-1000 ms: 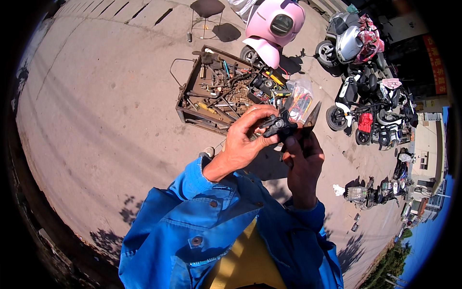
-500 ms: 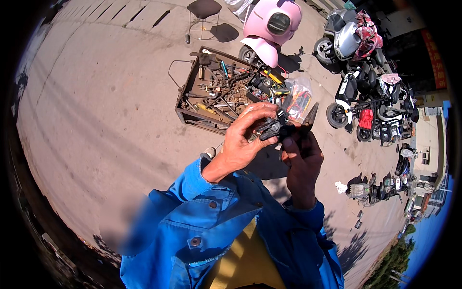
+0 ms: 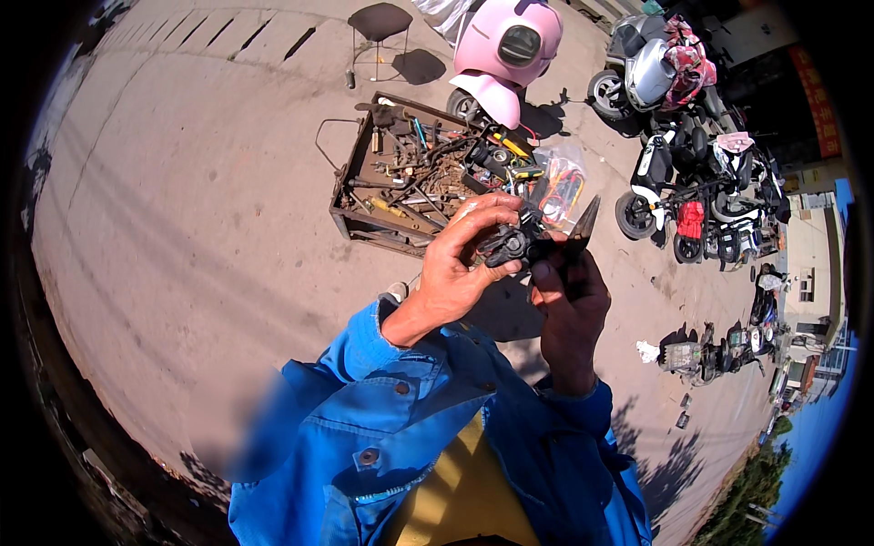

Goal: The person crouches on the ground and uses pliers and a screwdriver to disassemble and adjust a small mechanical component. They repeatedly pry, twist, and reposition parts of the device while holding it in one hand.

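Observation:
In front of my chest both hands are raised close together. My left hand [image 3: 464, 255] is closed around a small black part [image 3: 512, 244] with a round piece on it, its thumb and fingers gripping the edges. Just beside it, my right hand [image 3: 572, 309] is closed, with the thumb toward the black part. A dark tool with a long tapered tip, like needle-nose pliers [image 3: 584, 223], sticks up out of the right hand. Shade and the fingers hide its handles and where it meets the part.
Beyond my hands lies a metal tray of tools [image 3: 340, 202] and loose hardware, with a clear plastic bag [image 3: 572, 173] at its right. Behind it stand a pink scooter [image 3: 496, 45] and a dark stool [image 3: 381, 20]. Several more scooters [image 3: 651, 182] line the right side.
My hands keep their grip and nearly the same pose. The surroundings shift slightly in the picture as the view moves a little.

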Motion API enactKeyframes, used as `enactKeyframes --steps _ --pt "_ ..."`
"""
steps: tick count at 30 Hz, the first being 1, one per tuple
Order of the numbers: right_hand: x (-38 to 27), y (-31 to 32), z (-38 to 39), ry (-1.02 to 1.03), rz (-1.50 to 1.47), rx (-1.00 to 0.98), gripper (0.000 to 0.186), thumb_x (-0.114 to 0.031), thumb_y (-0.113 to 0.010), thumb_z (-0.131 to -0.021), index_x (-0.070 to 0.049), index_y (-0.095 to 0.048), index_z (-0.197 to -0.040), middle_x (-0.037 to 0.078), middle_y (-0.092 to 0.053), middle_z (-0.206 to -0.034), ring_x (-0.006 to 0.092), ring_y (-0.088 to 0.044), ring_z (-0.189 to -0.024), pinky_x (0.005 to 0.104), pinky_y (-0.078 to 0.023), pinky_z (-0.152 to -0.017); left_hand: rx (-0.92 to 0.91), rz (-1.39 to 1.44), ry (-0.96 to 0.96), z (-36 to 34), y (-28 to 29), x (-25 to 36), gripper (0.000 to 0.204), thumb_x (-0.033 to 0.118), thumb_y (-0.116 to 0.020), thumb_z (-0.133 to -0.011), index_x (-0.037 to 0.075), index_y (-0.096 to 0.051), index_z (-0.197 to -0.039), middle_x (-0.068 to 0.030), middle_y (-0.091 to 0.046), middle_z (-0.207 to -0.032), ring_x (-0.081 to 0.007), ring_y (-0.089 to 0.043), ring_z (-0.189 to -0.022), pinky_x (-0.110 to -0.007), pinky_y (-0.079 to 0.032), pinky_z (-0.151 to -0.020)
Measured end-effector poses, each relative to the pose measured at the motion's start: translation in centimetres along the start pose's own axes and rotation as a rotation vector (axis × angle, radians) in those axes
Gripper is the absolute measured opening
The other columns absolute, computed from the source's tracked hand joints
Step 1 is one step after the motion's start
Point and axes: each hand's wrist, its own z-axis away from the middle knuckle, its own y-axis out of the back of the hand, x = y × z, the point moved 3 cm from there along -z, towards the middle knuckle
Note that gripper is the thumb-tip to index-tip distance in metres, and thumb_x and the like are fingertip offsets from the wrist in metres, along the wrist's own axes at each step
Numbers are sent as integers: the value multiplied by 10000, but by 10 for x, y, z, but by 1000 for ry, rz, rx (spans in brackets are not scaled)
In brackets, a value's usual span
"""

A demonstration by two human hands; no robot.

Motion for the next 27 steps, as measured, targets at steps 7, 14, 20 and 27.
enactKeyframes --steps 7,14,20,27 --pt "0 3 2 14 -46 -5 386 29 -719 -939 5 -640 -1316 -20 -639 -997 58 -594 -926 215 -504 -819 7 109 38 1 -5 -2 519 -15 -826 -801 8 -629 -1280 -152 -526 -1440 -278 -502 -1384 -379 -465 -1118" --pt "-4 2 3 17 -47 -13 388 23 -717 -947 8 -620 -1322 11 -676 -1069 71 -621 -979 225 -511 -871 -11 142 53 0 -7 -3 544 -58 -809 -799 2 -617 -1304 -158 -511 -1471 -276 -475 -1412 -377 -463 -1125" --pt "-6 0 4 26 -46 -23 380 31 -702 -954 5 -617 -1323 -1 -666 -1034 61 -609 -953 219 -509 -859 -38 89 8 0 -5 -3 544 -78 -792 -812 1 -608 -1318 -173 -501 -1500 -277 -468 -1423 -373 -463 -1124" --pt "-7 -1 4 22 -55 -32 379 38 -703 -950 8 -622 -1319 -21 -637 -992 51 -588 -922 211 -505 -837 -26 207 51 2 -6 -3 557 -116 -766 -820 5 -601 -1337 -171 -500 -1507 -271 -461 -1430 -367 -456 -1139"
